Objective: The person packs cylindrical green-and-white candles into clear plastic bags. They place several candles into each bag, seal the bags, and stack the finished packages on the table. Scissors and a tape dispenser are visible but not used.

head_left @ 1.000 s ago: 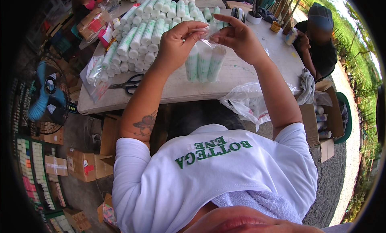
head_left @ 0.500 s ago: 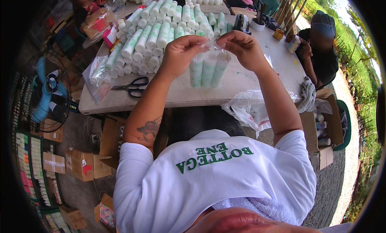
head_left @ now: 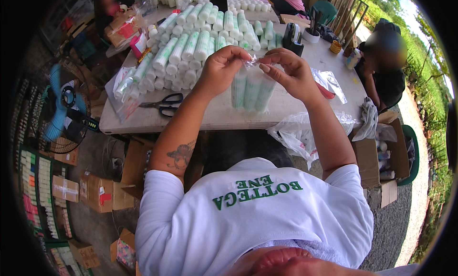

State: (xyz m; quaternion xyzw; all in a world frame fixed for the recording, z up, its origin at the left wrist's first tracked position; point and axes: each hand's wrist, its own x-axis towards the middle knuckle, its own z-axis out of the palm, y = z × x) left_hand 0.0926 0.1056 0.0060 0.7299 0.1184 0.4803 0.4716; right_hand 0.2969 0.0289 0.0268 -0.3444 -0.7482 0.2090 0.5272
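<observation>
A clear plastic bag (head_left: 253, 92) stands on the table near its front edge, with upright white bottles printed in green inside; three show along the front. My left hand (head_left: 218, 72) pinches the bag's gathered top between thumb and fingertips. On the other side of that twisted neck, my right hand (head_left: 292, 75) has its thumb and forefinger closed on the plastic. Beyond my hands rises a big stack of similar white-and-green bottles (head_left: 191, 45), lying on their sides. Black-handled scissors (head_left: 167, 104) rest on the table left of the bag.
A black tape dispenser (head_left: 293, 40) and a white holder (head_left: 311, 36) stand behind my right hand. Loose plastic (head_left: 305, 133) hangs over the front edge. Another person (head_left: 381, 61) sits at the right. A blue fan (head_left: 64, 99) and cardboard boxes (head_left: 98, 192) are at the left.
The bag's top is bunched more tightly between my fingers. My right fingers have shifted their grip at the neck. The whole view has moved slightly; the bag stays in place.
</observation>
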